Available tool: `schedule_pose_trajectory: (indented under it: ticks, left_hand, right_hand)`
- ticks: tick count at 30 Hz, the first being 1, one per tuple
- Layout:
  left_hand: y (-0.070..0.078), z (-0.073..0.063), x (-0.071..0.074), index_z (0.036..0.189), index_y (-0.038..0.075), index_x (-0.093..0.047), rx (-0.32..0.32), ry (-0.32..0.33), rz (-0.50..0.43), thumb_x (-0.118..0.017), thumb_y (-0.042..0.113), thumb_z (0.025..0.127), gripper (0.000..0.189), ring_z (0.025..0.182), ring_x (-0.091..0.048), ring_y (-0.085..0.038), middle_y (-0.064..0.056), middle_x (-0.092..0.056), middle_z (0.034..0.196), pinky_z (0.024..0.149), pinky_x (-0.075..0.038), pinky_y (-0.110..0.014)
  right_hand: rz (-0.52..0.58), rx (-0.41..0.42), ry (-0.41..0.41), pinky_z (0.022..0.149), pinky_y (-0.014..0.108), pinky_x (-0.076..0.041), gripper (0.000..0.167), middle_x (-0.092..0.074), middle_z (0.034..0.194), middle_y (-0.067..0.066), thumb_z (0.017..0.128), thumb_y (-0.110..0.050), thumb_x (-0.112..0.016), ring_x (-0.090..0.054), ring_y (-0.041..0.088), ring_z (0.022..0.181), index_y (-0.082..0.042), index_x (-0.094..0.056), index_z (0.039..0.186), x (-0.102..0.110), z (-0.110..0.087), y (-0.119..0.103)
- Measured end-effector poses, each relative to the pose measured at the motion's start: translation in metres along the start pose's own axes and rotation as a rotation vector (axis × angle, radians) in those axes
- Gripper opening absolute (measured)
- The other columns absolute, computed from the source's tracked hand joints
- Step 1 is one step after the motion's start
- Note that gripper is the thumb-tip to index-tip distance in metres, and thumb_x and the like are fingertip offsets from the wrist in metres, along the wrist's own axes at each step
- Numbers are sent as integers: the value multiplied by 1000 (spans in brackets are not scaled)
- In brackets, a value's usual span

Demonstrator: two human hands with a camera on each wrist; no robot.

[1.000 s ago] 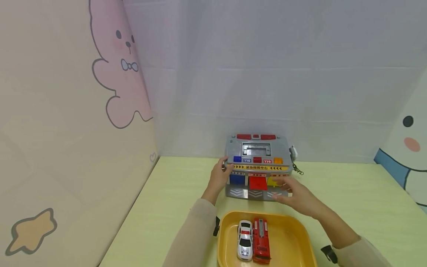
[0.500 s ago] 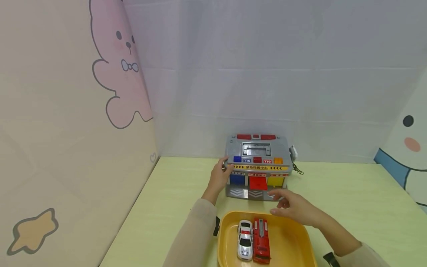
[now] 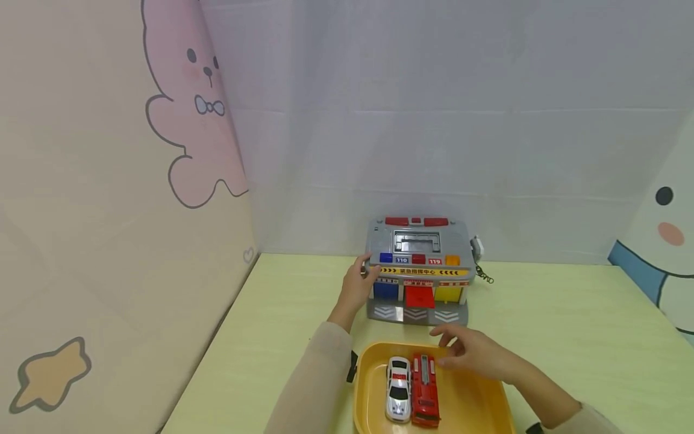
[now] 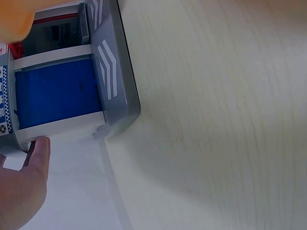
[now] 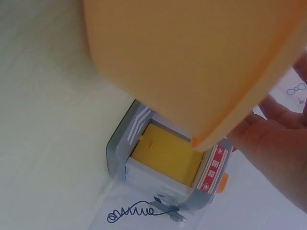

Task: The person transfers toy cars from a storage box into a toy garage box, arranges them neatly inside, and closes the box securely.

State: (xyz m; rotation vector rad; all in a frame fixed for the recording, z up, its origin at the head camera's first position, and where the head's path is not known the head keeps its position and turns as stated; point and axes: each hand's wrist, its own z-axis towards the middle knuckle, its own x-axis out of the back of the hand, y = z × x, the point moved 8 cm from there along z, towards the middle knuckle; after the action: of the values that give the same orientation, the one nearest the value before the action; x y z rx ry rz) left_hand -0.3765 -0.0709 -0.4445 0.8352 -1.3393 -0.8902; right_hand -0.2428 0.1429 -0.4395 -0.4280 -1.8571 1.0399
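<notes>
A grey toy garage [image 3: 417, 241] stands against the back wall, with a blue door [image 4: 57, 91], a raised red door [image 3: 419, 296] in the middle and a yellow door [image 5: 168, 151]. My left hand [image 3: 358, 286] holds the garage's left side. In front of the garage, a yellow tray [image 3: 472, 398] carries a white toy police car [image 3: 398, 392] and a red toy fire truck [image 3: 425, 395] side by side. Above the tray's far rim is my right hand [image 3: 479, 355], fingers loosely bent and holding nothing, its thumb close to the fire truck.
A small white piece [image 3: 477, 248] with a dark coiled cord [image 3: 484, 275] hangs at the garage's right side. All stands on a pale yellow-green table [image 3: 553, 325], with a patterned wall [image 3: 97, 211] at the left.
My right hand has drawn back from the yellow door toward me, down over the tray beside the fire truck. The left hand stays at the garage's side.
</notes>
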Motion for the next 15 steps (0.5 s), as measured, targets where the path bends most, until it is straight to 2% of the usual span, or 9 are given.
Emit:
schedule_pose_trajectory:
  ticks: [9,15]
  left_hand:
    - [0,1,0,146,21,-44,-6,-4,6,-55,38,100,50,115,-55,-31,-18,-50,128,89,-51,-44]
    - [-1,2,0,146,19,-44,-17,-11,0,-55,38,100,51,116,-55,-32,-18,-50,128,89,-52,-43]
  right_hand:
    - [2,-11,-30,70,33,-53,52,-58,98,6,83,-21,-79,-54,22,80,-2,-57,126,-8,-1,3]
    - [-17,-27,-51,73,36,-53,52,-58,95,4,82,-21,-79,-54,22,83,-3,-58,126,-12,-3,7]
